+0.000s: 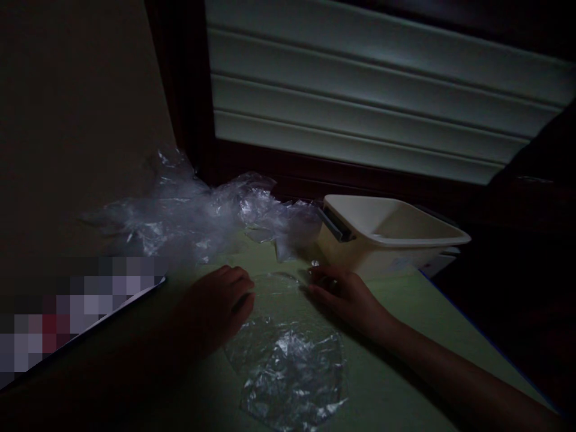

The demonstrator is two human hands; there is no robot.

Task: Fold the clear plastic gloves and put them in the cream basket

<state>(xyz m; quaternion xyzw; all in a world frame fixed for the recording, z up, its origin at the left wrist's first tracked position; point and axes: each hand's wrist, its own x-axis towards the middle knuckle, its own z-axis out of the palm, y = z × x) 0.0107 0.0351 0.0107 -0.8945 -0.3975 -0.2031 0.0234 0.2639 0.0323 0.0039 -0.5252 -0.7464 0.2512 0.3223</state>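
A clear, crinkled plastic bag point(294, 375) lies on the pale green tabletop point(382, 372), its thin upper part reaching up between my hands. At its upper left edge is my left hand point(225, 300), fingers curled with the thumb close beneath them, seemingly on the film; the dark hides the exact contact. My right hand point(344, 297) rests low over the table at the bag's upper right, its thumb and forefinger bent with a gap between them. A small shiny bit point(315, 263) shows just beyond those fingertips; what it is I cannot make out.
Behind my hands, a loose heap of clear plastic bags point(189, 222) spreads along the back left. A cream plastic bin point(369, 252) with a dark handle stands at the back right. Beyond rises a dark-framed slatted panel point(360, 96). The table's right edge point(486, 339) drops into shadow.
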